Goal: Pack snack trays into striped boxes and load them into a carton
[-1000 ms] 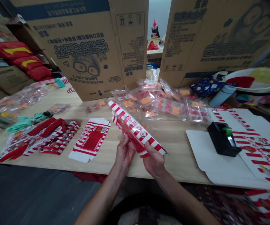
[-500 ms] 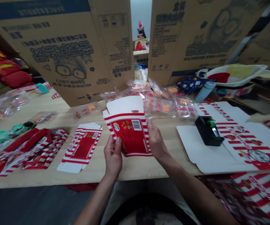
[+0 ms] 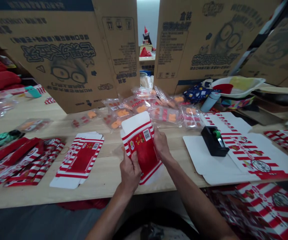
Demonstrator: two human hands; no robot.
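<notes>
The left hand [image 3: 129, 175] and right hand [image 3: 161, 145] are both clamped on a red-striped carton [image 3: 144, 151] above the wooden table [image 3: 104, 190]. Looks only part folded, white flap [image 3: 135, 122] still open, and a flat carton blank [image 3: 79, 160] sits beside it.

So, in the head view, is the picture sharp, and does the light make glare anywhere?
Head view: the red-and-white box is sharp, its barcode clear; the clear plastic packets show only small glints; shadows are soft; the wide lens bends the cardboard cartons near the edges.
</notes>
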